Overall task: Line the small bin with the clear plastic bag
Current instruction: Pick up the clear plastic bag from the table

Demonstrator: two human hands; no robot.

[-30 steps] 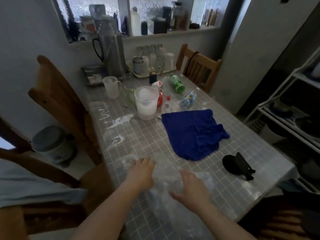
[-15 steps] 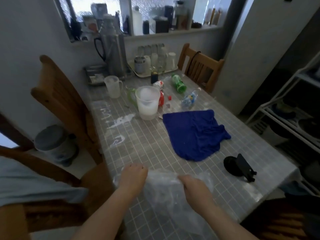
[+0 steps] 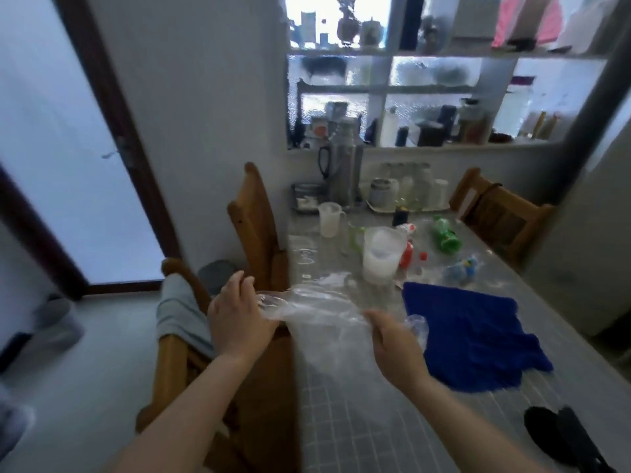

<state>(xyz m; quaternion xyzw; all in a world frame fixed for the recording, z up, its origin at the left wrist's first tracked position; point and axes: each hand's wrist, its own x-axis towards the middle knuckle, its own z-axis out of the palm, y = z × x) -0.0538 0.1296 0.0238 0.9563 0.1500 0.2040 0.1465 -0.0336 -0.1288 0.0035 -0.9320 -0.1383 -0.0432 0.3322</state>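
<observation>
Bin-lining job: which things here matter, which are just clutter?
Job:
- clear plastic bag, stretched between left hand and right hand
- small bin, on the floor behind the chair

Clutter:
- blue cloth
- white jug
- green bottle
- thermos

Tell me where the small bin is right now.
In the head view, the small grey bin sits on the floor left of the table, between two wooden chairs, just beyond the left hand.

- One view only, from a camera worn on the person's head.
- It looks forward and down, along the tiled table (image 3: 358,421) toward the wall and window shelf (image 3: 444,145).
- The forearms reach in close from the bottom edge.
- The wide lens bends the door frame (image 3: 112,131) at left.
</observation>
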